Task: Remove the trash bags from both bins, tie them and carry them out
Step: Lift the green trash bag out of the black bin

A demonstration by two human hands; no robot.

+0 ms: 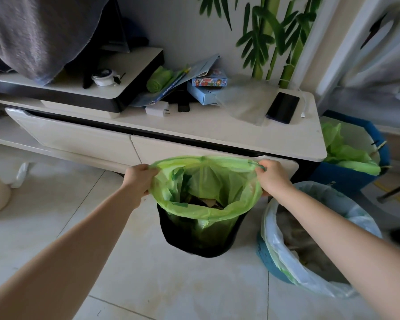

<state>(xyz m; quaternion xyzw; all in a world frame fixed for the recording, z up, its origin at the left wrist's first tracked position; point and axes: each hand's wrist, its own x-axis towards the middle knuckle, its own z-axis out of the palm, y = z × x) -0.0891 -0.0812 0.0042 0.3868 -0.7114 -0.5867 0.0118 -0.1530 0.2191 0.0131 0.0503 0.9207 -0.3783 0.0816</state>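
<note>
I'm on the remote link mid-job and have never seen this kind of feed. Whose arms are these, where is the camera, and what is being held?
One picture, from a camera worn on a person's head, looking forward and down. No machine: the arms are the wearer's own. The left hand and right hand each grip the rim of a green trash bag, pulled up but still partly inside a black bin. To its right stands a blue bin lined with a pale bag. Behind is a low white cabinet holding a phone and a roll of green bags.

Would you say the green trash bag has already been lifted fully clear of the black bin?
No: the green trash bag hangs partly inside the black bin, while the left hand and right hand grip its rim.
</note>
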